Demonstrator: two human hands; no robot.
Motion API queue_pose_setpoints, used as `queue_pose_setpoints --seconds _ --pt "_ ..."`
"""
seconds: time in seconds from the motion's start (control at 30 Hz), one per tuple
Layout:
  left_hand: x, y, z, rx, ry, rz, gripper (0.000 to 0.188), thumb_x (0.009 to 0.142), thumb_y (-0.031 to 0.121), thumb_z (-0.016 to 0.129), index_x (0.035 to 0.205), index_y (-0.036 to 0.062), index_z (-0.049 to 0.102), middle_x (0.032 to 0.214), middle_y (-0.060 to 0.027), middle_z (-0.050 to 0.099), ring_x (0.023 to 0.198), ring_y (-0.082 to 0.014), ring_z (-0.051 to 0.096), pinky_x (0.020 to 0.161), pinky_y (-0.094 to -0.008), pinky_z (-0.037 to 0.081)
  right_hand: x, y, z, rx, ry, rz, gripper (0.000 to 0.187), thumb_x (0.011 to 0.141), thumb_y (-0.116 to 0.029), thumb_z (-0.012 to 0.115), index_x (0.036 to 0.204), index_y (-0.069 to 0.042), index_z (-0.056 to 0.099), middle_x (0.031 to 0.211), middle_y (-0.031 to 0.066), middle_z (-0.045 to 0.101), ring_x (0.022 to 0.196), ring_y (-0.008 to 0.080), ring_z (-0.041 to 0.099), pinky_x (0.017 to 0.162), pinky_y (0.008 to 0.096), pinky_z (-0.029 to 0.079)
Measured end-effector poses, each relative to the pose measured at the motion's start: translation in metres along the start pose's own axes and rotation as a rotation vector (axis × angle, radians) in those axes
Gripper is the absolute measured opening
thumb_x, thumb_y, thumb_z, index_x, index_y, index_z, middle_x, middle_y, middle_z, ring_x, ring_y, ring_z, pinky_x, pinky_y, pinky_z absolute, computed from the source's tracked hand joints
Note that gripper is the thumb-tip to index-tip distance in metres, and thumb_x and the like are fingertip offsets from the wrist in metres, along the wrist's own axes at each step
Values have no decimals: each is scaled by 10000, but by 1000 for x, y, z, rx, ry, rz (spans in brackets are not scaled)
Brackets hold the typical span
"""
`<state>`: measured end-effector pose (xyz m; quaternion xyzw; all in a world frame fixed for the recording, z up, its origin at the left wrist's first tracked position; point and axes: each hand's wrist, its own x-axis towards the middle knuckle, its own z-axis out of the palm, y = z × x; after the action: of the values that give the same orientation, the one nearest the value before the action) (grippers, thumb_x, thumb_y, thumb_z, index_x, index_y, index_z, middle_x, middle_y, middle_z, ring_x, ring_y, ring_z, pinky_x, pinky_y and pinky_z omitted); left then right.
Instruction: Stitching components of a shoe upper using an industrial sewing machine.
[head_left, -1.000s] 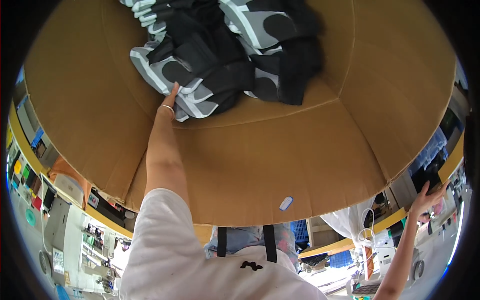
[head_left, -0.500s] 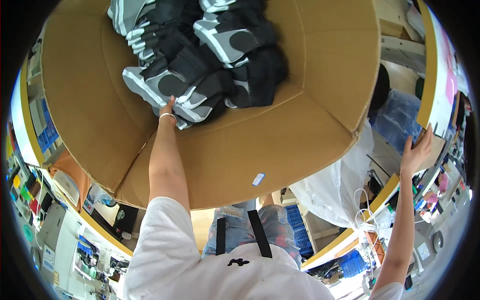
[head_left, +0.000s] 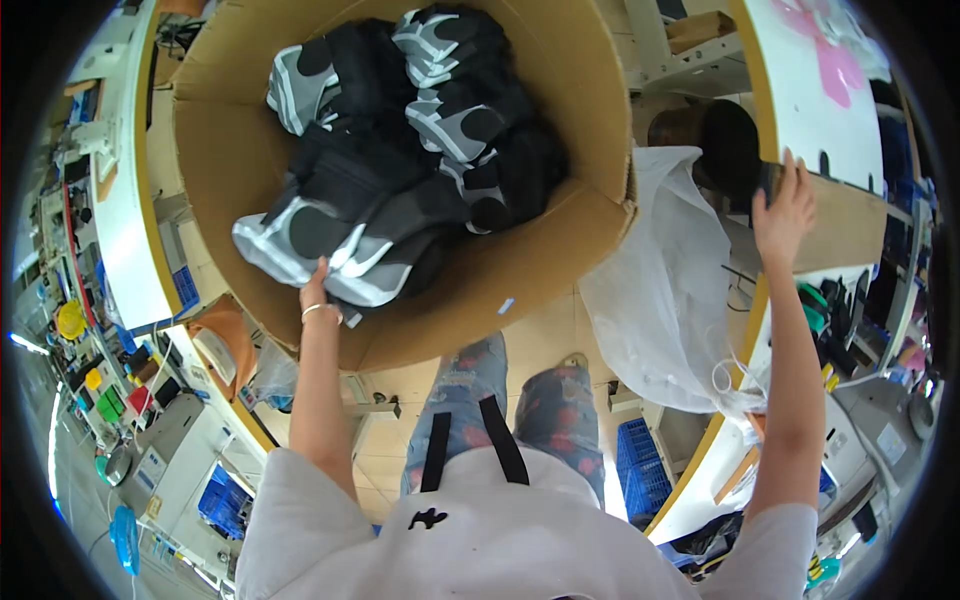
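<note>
A large brown cardboard box (head_left: 500, 290) holds several stacked bundles of black, grey and white fabric pieces (head_left: 455, 120). At the box's near left, my left hand (head_left: 315, 287) is closed on the edge of the nearest fabric bundle (head_left: 320, 235). Its thumb shows on top, while the other fingers are mostly hidden beneath. Out to the right, my right hand (head_left: 787, 218) rests at the corner of a white tabletop (head_left: 815, 110), fingers stretched out and thumb apart.
A translucent white plastic bag (head_left: 655, 290) hangs right of the box. White worktables with yellow edges (head_left: 130, 220) stand on both sides. A blue crate (head_left: 642, 465) sits by my legs, and a dark round bin (head_left: 715, 145) stands under the right table.
The box has lowered and appears smaller, showing more floor and my legs. My left hand stays on the same bundle; my right hand stays at the table corner.
</note>
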<state>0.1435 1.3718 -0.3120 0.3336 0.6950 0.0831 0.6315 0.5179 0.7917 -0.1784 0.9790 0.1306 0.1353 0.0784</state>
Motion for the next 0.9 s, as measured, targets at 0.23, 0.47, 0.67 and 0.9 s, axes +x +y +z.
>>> queue_pose_setpoints --seconds 0.23,0.47,0.67,0.9 --pt "-181 121 -52 -156 -333 128 434 844 311 677 1172 40 586 1164 -89 619 1075 -264 570 977 -447 420 9 -6 -42 133 -235 19 739 724 -257 660 1397 -152 376 1426 177 356 1319 345 340 1042 533 318" --pt "-371 176 17 -98 -664 405 475 902 357 595 1242 33 531 1196 -104 601 1105 -265 566 959 -425 445 -162 -44 -161 788 -134 12 730 818 -221 625 1450 -145 267 1379 166 383 1281 350 363 1020 580 278" --pt "-535 180 181 -58 -1138 506 418 901 275 620 1195 -15 557 1167 -118 612 1061 -251 586 959 -397 452 -369 -4 -268 1390 -590 392 524 858 -133 597 1354 -88 433 1108 152 623 984 263 628 868 370 487" --pt "-756 90 467 -57 -1634 536 377 763 161 766 1073 4 620 1078 -97 649 986 -230 607 927 -378 447 -451 9 -276 1290 -349 931 469 871 -122 597 1324 -96 478 1034 103 660 882 199 631 778 315 502"
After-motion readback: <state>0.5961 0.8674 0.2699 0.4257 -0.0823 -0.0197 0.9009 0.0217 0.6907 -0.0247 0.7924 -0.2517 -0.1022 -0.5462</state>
